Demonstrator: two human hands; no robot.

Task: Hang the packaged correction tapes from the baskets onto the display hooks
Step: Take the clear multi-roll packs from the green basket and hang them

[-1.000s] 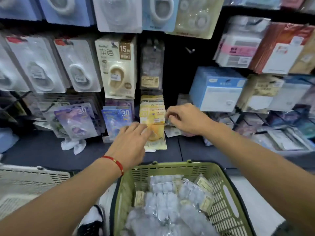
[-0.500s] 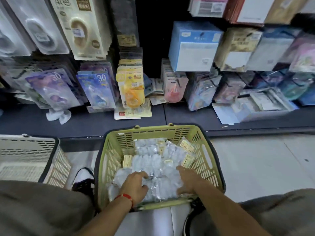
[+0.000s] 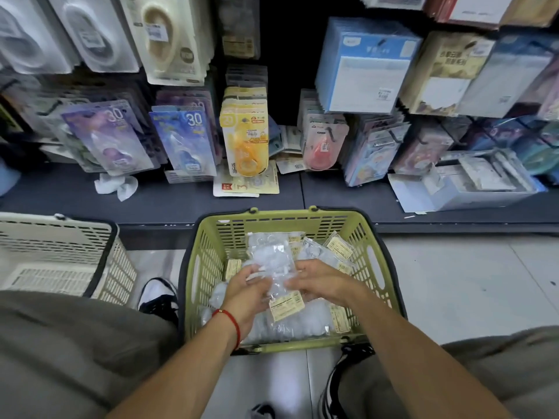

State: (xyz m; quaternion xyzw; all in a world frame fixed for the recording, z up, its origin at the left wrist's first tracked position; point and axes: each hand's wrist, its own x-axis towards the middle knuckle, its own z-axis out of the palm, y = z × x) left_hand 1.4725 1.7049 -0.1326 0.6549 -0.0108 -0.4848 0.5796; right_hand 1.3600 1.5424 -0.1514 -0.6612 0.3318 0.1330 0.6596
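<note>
The left hand [image 3: 246,290] and right hand [image 3: 322,282] both grasp one clear packet of correction tapes [image 3: 279,275], lifted just above the other packets in the green basket [image 3: 382,264]. A beige basket [image 3: 54,252] sits to the left. Beyond, yellow packaged tapes [image 3: 245,140] hang over the dark shelf [image 3: 151,201].

Stationery shop aisle, packaged goods on display hooks [image 3: 328,135], dark shelf [image 3: 151,198], shopping basket [image 3: 211,237]
</note>
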